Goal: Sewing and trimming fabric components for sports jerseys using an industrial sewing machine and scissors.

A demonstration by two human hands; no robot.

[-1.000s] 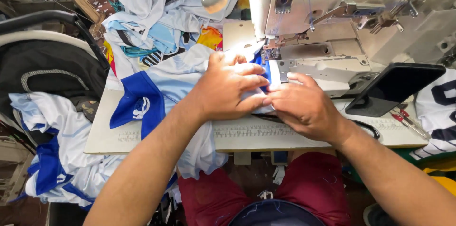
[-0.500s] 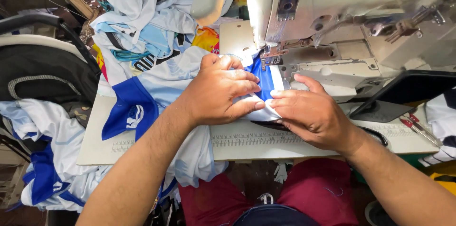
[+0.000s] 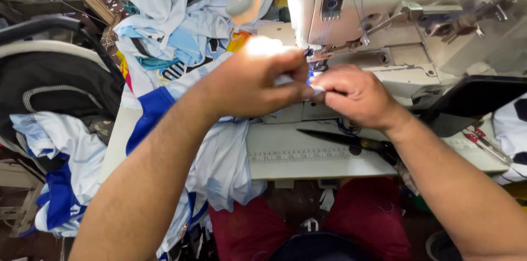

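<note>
At the sewing machine (image 3: 384, 14), I am pinching a small fold of white and blue fabric (image 3: 315, 90) between both hands, just in front of the needle area, at the far middle of the table (image 3: 307, 156). My left hand (image 3: 247, 82) is closing thumb and fingers on the fold from the left; my right hand (image 3: 354, 93) is gripping its other end, fingertips nearly touching the left's. The light blue and white garment (image 3: 219, 151) is trailing from under my left forearm over the table's near edge. Black scissors (image 3: 351, 141) are lying on the table beside my right wrist, and a dark tablet (image 3: 472, 96) is leaning toward the right edge. More garments (image 3: 164, 25) are piling up at the far left corner.
</note>
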